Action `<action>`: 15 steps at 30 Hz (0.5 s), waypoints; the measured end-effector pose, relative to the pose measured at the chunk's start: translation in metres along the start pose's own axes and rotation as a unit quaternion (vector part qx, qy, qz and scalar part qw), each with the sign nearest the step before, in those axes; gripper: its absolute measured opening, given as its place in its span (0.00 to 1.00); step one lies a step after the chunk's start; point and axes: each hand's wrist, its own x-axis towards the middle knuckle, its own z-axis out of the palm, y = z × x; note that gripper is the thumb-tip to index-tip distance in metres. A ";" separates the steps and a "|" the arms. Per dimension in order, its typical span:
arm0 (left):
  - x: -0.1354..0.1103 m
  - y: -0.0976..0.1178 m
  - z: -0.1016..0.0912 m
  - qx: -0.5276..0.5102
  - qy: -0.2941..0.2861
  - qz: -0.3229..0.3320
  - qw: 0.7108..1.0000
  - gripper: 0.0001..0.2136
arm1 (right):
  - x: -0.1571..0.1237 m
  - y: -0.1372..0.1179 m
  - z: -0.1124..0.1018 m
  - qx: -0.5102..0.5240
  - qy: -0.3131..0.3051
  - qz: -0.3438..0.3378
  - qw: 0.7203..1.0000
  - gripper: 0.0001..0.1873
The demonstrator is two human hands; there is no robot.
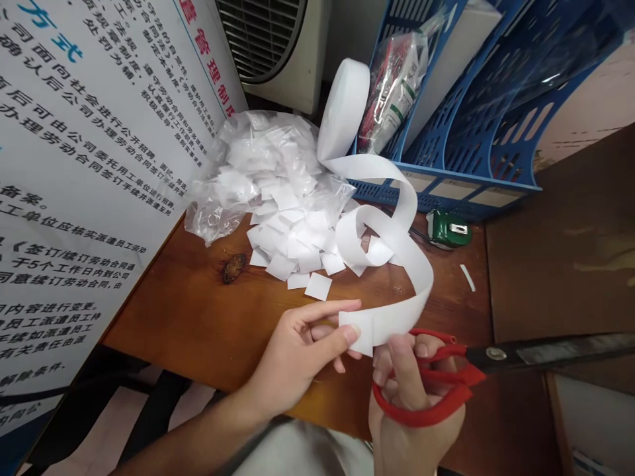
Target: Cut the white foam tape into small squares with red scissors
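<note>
My left hand (302, 350) pinches a white square piece (364, 334) between thumb and fingers, laid over the end of a long white strip (419, 274). My right hand (417, 396) has red-handled scissors (431, 403) hooked round its fingers, the dark blades pointing right, away from the strip. Its thumb and fingertips also pinch the strip's lower edge, just right of the square. From there the strip curls back over the table to a white roll (344, 109) standing on its edge. A pile of cut white squares (297, 241) lies beyond my hands.
A clear plastic bag (268, 152) of white squares lies behind the pile. Blue file holders (446, 172) stand at the back right, a green tape measure (448, 229) before them. A printed board (99, 165) borders the wooden table (198, 317) on the left; brown cardboard (560, 264) stands right.
</note>
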 end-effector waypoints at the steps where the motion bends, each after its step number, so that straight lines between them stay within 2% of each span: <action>1: 0.000 -0.002 0.001 -0.010 0.013 0.003 1.000 0.16 | 0.000 0.000 0.006 0.001 0.008 -0.010 1.000 0.18; 5: 0.006 -0.009 0.004 -0.073 0.071 0.007 0.995 0.18 | 0.000 0.002 0.024 0.007 0.018 -0.061 0.998 0.19; 8: 0.010 -0.009 0.007 -0.107 0.090 0.006 0.990 0.21 | -0.002 0.006 0.031 0.007 0.022 -0.075 0.997 0.19; 11: 0.012 -0.008 0.007 -0.118 0.092 0.007 0.989 0.21 | -0.003 0.007 0.033 0.003 0.024 -0.085 0.996 0.18; 15: 0.011 -0.006 0.008 -0.087 0.101 0.017 0.991 0.15 | -0.002 0.008 0.029 -0.005 0.028 -0.092 0.995 0.18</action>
